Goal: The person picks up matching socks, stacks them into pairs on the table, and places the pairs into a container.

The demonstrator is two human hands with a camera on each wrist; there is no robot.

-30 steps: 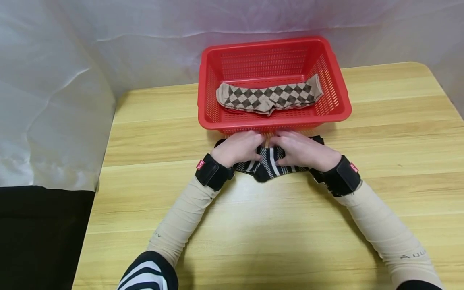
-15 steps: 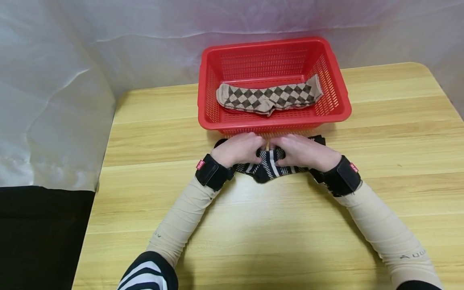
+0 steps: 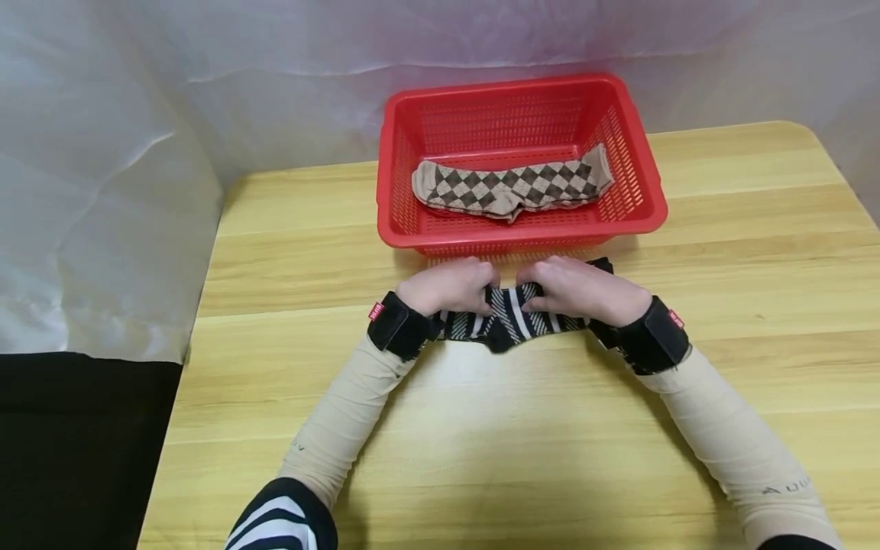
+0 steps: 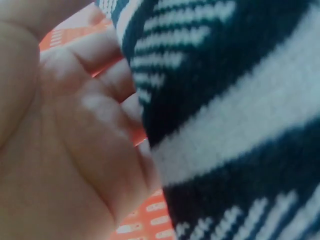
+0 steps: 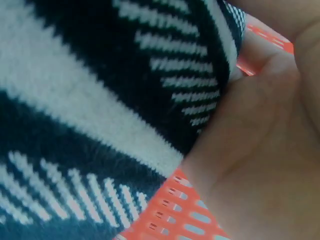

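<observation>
A black sock with white and grey stripes (image 3: 512, 315) spans between my two hands just in front of the red basket. My left hand (image 3: 452, 286) pinches its upper edge left of the middle, thumb on the near side and fingers behind. On the right of the middle, my right hand (image 3: 580, 289) pinches the same edge in a mirrored way. Up close, the striped knit (image 4: 225, 125) fills much of the left wrist view, the fingers passing behind it. In the right wrist view the sock (image 5: 100, 110) hides most of the right fingertips.
The red perforated basket (image 3: 522, 238) stands at the back of the wooden table (image 3: 481, 451). Inside it lie beige and brown argyle socks (image 3: 512, 187). A pale cloth curtain (image 3: 289, 92) hangs behind the table and along its left side.
The sock's upper edge has risen slightly between my hands, and its left end no longer shows beyond the left hand. Both hands have come a little nearer to me. The argyle socks stay put.
</observation>
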